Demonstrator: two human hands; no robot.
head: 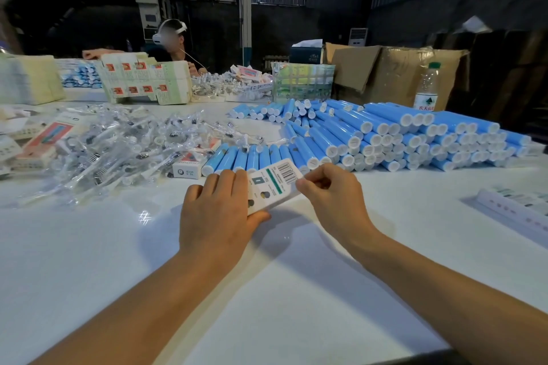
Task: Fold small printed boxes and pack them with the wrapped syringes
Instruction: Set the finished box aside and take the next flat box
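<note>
A small white printed box [271, 184] with a barcode and a green stripe is held just above the white table [118, 246] between both hands. My left hand [218, 210] grips its lower left end, thumb underneath. My right hand [332, 192] pinches the box's upper right edge with curled fingers. A heap of clear-wrapped syringes [118, 142] lies to the left of the hands. Finished or flat printed boxes with red panels [47, 136] lie at the far left.
Stacked blue tubes with white caps [400, 133] fill the table behind and to the right. A flat box stack [516, 207] lies at the right edge. A water bottle [427, 89], cardboard cartons [394, 74] and another person [175, 44] are at the far side.
</note>
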